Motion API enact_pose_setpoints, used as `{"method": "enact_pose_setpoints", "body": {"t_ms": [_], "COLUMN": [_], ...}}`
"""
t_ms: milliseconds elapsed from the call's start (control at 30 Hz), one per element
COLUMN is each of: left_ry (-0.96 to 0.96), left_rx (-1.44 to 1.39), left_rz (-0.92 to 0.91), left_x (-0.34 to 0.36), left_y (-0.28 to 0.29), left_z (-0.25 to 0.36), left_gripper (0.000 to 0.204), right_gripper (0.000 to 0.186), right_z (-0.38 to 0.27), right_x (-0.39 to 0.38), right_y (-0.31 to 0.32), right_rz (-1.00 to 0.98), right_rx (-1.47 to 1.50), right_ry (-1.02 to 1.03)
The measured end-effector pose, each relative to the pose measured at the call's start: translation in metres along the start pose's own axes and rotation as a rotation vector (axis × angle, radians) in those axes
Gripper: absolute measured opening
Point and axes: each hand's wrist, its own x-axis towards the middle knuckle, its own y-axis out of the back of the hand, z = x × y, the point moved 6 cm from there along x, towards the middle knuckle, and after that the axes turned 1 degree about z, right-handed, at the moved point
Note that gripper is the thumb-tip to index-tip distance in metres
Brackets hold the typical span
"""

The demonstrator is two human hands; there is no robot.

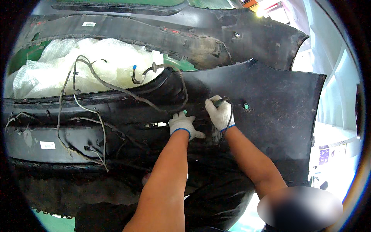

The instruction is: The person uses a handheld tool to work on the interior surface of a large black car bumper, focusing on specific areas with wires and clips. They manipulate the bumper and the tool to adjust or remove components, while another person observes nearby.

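A black car bumper cover (pixel 278 127) lies with its inner side up under both my hands. My left hand (pixel 182 124), in a white knit glove with a blue cuff, rests flat on it with fingers spread and holds nothing. Just beyond its fingertips is a round green spot (pixel 185 111). To the right, my right hand (pixel 221 115), gloved the same way, is closed around the end of a black cable (pixel 232 110), which loops down past the wrist. The tip of that end is partly hidden by the fingers. Another round green spot (pixel 246 106) shows farther right.
A wiring harness (pixel 116 88) loops over the bumper at left, with a blue connector (pixel 134 67) on one branch. Clear bubble wrap (pixel 92 65) fills the opening behind. A second black bumper (pixel 262 42) lies farther back. A white label (pixel 47 145) sticks at left.
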Motion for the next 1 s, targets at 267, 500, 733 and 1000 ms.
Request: {"method": "enact_pose_setpoints", "body": {"t_ms": [267,500,733,1000], "left_ry": [0.007,0.005,0.007,0.013], "left_rx": [0.011,0.01,0.008,0.0], "left_rz": [0.001,0.003,-0.001,-0.017], "left_x": [-0.003,-0.006,-0.005,-0.003], "left_y": [0.002,0.005,0.005,0.003], "left_z": [0.002,0.001,0.001,0.003], "left_gripper": [0.115,0.113,0.112,0.111], "right_gripper": [0.028,0.032,0.03,0.026], "right_z": [-0.005,-0.007,-0.006,-0.003], "right_x": [0.004,0.002,0.002,0.001], "right_y": [-0.001,-0.005,-0.009,-0.014], "right_rz": [0.03,-0.001,0.022,0.058], "right_rx": [-0.103,-0.204,-0.26,-0.231], "right_ry": [0.05,0.041,0.094,0.134]}}
